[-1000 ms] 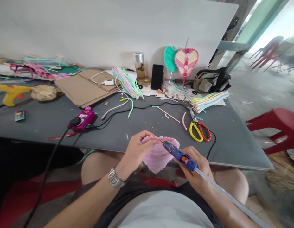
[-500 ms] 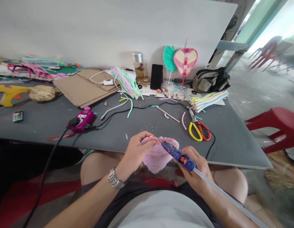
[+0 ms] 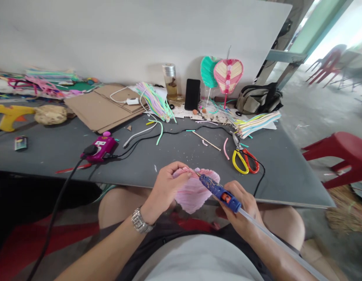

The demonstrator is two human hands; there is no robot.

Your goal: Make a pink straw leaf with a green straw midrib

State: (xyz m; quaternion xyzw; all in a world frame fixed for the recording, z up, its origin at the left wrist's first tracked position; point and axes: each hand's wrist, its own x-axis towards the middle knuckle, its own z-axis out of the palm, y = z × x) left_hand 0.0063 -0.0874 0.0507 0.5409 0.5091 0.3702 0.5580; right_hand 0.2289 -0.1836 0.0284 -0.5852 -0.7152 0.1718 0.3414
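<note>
Just beyond the glue gun (image 3: 218,190), cord (image 3: 265,170) crosses scissors (image 3: 238,150).

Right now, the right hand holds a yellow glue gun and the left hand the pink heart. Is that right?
Not quite: the head view shows a blue glue gun in the right hand, not yellow. The left hand does hold the pink heart.

Pale pink heart (image 3: 191,196) streaked darker pink; blue glue gun (image 3: 216,189) flecked gold; red stool (image 3: 346,146)
</note>
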